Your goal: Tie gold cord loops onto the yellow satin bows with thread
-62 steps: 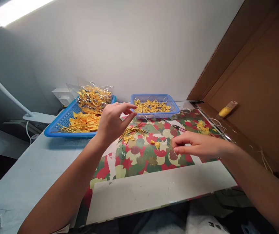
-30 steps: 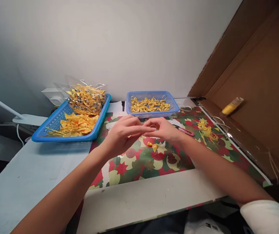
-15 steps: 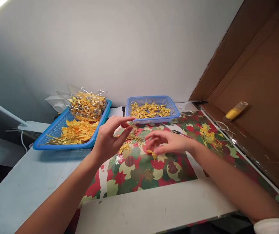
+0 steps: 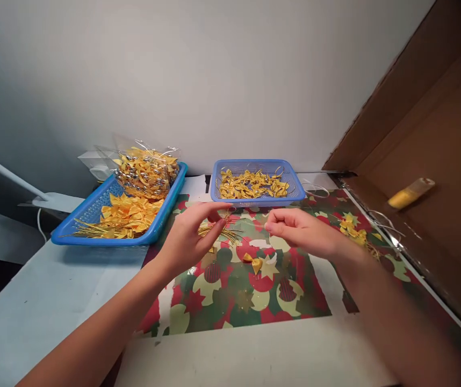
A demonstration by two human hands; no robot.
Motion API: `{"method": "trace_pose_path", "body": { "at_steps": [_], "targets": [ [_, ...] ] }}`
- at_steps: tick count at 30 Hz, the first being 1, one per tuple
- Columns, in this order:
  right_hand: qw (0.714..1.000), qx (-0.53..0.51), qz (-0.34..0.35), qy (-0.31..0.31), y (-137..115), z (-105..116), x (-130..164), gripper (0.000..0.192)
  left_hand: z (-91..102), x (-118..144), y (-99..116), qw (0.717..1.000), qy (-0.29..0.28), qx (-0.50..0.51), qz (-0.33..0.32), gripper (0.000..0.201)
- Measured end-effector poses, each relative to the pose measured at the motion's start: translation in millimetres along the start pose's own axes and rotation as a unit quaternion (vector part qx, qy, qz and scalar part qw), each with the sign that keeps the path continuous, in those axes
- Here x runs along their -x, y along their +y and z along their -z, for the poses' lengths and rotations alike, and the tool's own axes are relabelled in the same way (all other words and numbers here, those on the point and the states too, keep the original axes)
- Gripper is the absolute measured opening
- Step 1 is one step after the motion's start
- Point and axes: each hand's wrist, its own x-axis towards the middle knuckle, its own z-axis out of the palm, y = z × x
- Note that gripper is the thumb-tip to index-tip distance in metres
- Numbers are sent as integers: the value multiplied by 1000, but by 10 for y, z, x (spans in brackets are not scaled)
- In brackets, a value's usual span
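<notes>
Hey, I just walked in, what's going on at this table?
Someone is working bare-handed above a patterned sheet. The left hand has its thumb and forefinger near a thin strand; the right hand is curled apart from it, its contents unclear. One yellow bow lies on the sheet. Beyond, a blue basket holds yellow pieces, with another basket to the left.

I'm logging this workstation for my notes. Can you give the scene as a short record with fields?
Left hand: thumb and index fingertips apart; any held strand unclear
Right hand: fingers curled; whether it holds anything unclear
Patterned sheet: yellow bow lying on it
Left basket: yellow pieces, gold wires, clear bag
Back basket: yellow bows, looped cords
Far right: partly yellow cylinder
</notes>
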Motion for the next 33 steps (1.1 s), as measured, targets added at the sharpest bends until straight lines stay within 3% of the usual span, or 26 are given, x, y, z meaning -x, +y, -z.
{"method": "trace_pose_path", "body": {
  "at_steps": [6, 9, 12, 17, 21, 24, 28, 31, 33],
  "targets": [
    [997, -22, 67, -29, -22, 4, 7, 39, -77, 29, 39, 994, -105, 23, -23, 24],
    [992, -62, 100, -36, 8, -53, -14, 37, -104, 51, 32, 993, -115, 38, -3, 25],
    [984, -126, 125, 22, 71, -175, -70, 32, -141, 62, 59, 990, -99, 76, 58, 27],
    [972, -220, 22, 84, 130, -318, -161, 31, -208, 93, 173, 969, -104, 165, 153, 23],
    [981, -121, 71, 132, 74, -253, -113, 38, -196, 122, 237, 959, -133, 185, 168, 24],
    [988, -15, 98, 117, 14, -191, -46, 34, -149, 125, 246, 923, -244, 224, 196, 30],
    [989, 76, 78, 97, 19, -204, -57, 30, -117, 137, 209, 841, -396, 320, 185, 36],
    [990, 95, 67, 78, 97, -256, -147, 29, -136, 154, 183, 787, -427, 398, 199, 36],
    [988, 97, 86, 79, 158, -276, -214, 23, -154, 158, 184, 759, -410, 456, 219, 35]
  ]
}}
